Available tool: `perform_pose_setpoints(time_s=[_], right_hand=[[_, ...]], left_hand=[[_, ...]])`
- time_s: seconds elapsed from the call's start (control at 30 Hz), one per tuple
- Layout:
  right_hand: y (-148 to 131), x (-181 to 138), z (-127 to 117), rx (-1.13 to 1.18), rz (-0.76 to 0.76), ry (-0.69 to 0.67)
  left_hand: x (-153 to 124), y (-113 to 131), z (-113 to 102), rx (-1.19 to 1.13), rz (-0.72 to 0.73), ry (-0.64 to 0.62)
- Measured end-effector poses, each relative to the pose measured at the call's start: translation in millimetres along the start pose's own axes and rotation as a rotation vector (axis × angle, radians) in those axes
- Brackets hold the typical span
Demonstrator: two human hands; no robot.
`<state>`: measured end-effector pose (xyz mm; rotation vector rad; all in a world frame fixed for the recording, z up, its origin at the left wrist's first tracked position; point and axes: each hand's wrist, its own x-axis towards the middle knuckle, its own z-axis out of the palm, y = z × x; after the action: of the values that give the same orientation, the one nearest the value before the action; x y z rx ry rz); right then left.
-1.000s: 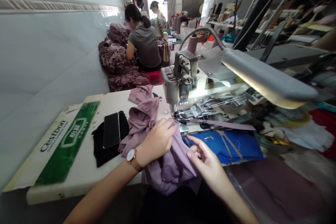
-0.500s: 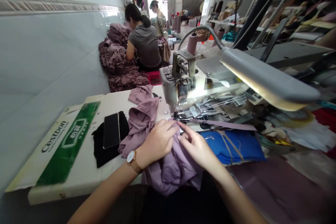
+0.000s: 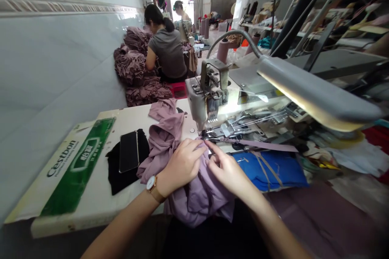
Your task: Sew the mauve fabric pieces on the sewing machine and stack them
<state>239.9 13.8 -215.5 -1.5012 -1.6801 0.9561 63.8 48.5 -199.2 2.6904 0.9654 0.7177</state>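
Just before the sewing machine (image 3: 194, 101), on the counter (image 3: 94, 204), lies the mauve cloth (image 3: 212, 200). Through my feed, left hand (image 3: 184, 164): fingers together, bearing on cloth; grip underneath hidden. Right hand (image 3: 226, 170): narrow, index at cloth edge; pinch, cannot tell. Progress, my judgement: midway; cloth edge at the machine, a mauve strip (image 3: 264, 145) trailing loose rightward. Stitched length hidden. Containers: flat Cestbon packaging (image 3: 60, 178) left of machine, contents not visible.
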Motion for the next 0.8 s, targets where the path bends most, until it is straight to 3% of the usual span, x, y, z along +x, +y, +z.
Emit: perform_pose_setpoints(time_s=[0.13, 0.3, 0.43, 0.53, 0.6, 0.67, 0.73, 0.8], right_hand=[[6.7, -21.9, 1.3, 0.19, 0.032, 0.098], [26.6, -61.0, 0.7, 0.313, 0.198, 0.145], [36.7, -71.6, -1.0, 0.401, 0.253, 0.059], [33.6, -71.8, -6.3, 0.492, 0.221, -0.071], [28.6, -71.6, -10.7, 0.541, 0.207, -0.158], [24.0, -71.3, -14.0, 0.626, 0.205, -0.237], [21.9, -69.6, -16.2, 0.735, 0.198, -0.309], [22.2, -66.0, -18.0, 0.812, 0.185, -0.361]], left_hand=[[0.5, 2.6, 1.4, 0.014, -0.026, 0.023], [8.1, -11.4, 3.7, 0.045, -0.01, 0.019], [4.1, -15.3, -3.4, 0.035, -0.013, 0.078], [-26.3, 13.4, -6.8, -0.044, -0.127, 0.261], [-56.4, 44.4, 4.6, -0.238, -0.3, 0.298], [-83.7, 74.2, 30.2, -0.606, -0.571, 0.08], [-100.5, 94.8, 62.7, -1.188, -0.926, -0.186], [-105.5, 104.3, 88.1, -1.79, -1.19, -0.238]])
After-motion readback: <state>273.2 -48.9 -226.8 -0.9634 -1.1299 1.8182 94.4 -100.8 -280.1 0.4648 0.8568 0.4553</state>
